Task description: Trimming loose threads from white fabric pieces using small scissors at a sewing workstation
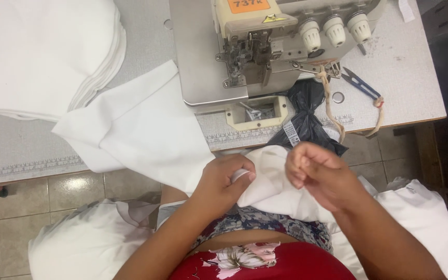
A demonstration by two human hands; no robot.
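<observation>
Here I see both hands low over the lap, just off the bench (pixel 410 78) edge. My left hand (pixel 224 181) is curled shut, fingers pinching a fold of the white cloth (pixel 146 129); the cloth runs up and away from that hand onto the bench, one corner lying beside the serger (pixel 265 46). My right hand (pixel 320 173) sits just right of the left, fingers drawn together on the bunched cloth between them. It may be nipping a thread or a small edge, but I cannot make that out.

Straight beyond the right hand hangs a black bag (pixel 307 119), partly over the bench edge. Further out and to the right lie blue snips (pixel 361 83), with a tan cord (pixel 330 103) looping near them. Far up and left of the left hand rests a stack (pixel 42 52) of white pieces. More white fabric is heaped on both sides of the lap, below the hands.
</observation>
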